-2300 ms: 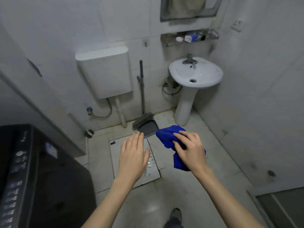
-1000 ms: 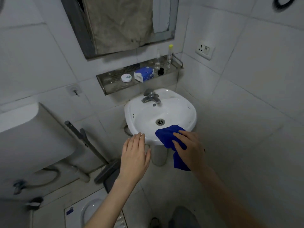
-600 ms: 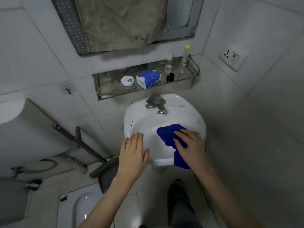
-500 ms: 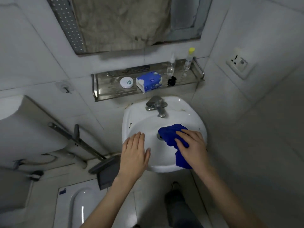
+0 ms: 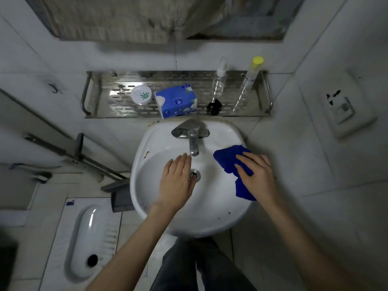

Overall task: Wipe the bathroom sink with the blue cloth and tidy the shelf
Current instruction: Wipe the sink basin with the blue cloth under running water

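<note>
A person's right hand (image 5: 259,174) lies with fingers together and bent over a blue cloth (image 5: 230,159), holding it against the right side of a white pedestal sink (image 5: 165,224); the cloth's lower corner hangs at the rim. The left hand (image 5: 176,182) stretches flat and empty over the basin, fingers together, tips near the spout of a chrome tap (image 5: 191,133), its thumb side beside the drain (image 5: 195,175). Dark specks dot the sink's front lip and a brown mark sits on its left rim.

Just above the sink, a perforated steel shelf (image 5: 105,101) is fixed to the white-tiled wall. It carries, left to right, a round white tin (image 5: 141,95), a blue tissue pack (image 5: 176,101), a black hair clip (image 5: 214,106), a clear spray bottle (image 5: 219,80) and a slim bottle with a yellow cap (image 5: 251,76). Over the shelf hangs a mirror frame (image 5: 252,22), partly draped with a worn, stained sheet (image 5: 136,17).

A wall socket (image 5: 341,108) sits to the right. On the left, a long-handled dustpan (image 5: 121,200) leans near the pedestal, and a white squat toilet (image 5: 84,238) is set in the tiled floor (image 5: 31,259). Dark trousers (image 5: 199,267) show beneath the sink's front edge
</note>
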